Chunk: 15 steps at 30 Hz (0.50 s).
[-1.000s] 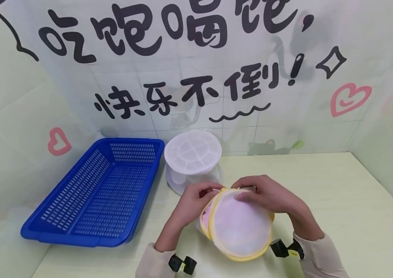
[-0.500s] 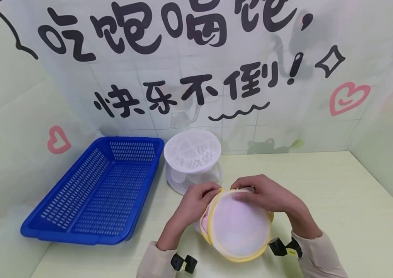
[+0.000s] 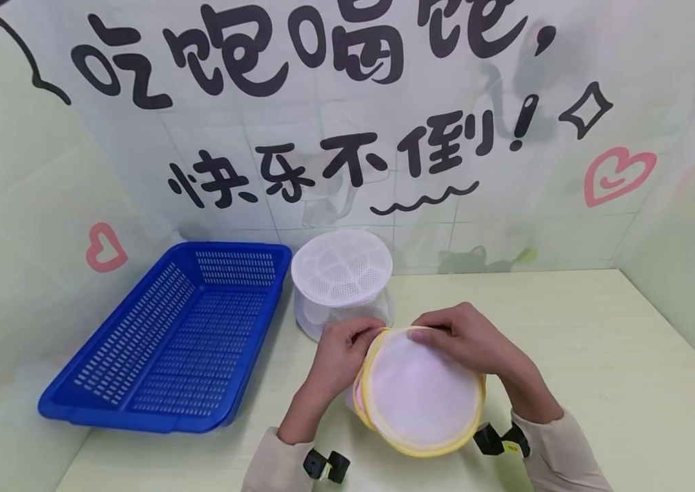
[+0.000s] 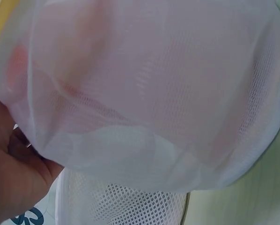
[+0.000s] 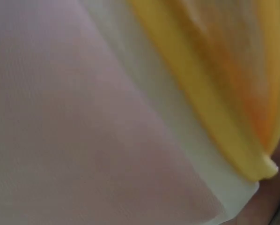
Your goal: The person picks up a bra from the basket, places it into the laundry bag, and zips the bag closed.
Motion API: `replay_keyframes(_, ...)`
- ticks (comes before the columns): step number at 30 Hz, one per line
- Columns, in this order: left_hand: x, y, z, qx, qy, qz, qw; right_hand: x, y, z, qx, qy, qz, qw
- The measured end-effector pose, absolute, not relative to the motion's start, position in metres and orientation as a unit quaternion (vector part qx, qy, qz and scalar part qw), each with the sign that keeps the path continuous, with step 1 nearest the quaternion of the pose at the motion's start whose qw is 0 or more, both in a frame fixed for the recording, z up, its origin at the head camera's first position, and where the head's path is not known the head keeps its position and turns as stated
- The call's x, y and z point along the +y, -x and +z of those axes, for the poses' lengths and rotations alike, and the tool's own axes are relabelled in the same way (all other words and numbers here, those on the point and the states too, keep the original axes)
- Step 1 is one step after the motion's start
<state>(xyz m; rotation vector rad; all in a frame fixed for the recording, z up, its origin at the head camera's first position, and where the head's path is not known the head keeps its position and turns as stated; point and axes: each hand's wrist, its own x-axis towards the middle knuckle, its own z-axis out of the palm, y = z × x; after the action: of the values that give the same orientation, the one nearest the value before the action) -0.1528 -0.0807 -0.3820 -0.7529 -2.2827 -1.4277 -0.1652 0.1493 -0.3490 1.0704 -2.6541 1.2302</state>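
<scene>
A round white mesh laundry bag with yellow zipper trim is held tilted over the table, its flat lid facing me. Something pink shows at the bag's left side and through the mesh in the left wrist view. My left hand pinches the trim at the upper left. With the thumb on the lid and the fingers behind the top rim, my right hand grips the bag. A gap remains between the two yellow edges in the right wrist view. The right fingertips are mostly hidden behind the lid.
A blue perforated basket stands at the left of the pale wooden table. Just behind my left hand is a second white mesh laundry bag, standing upright. A printed sheet with black lettering hangs behind the table.
The lid has come up slightly and closer to the left yellow edge, so the gap on the left looks narrower. My right hand has shifted a little upward; the left hand keeps its pinch.
</scene>
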Motion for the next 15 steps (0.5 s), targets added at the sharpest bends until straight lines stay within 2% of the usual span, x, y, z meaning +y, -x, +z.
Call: replay_keyframes(15,-0.0799,0.1517,-0.3797,-0.807,0.281,-0.483,0.192,0.1536,0.1661,-0.3474,-0.854,-0.337,0.395,0.019)
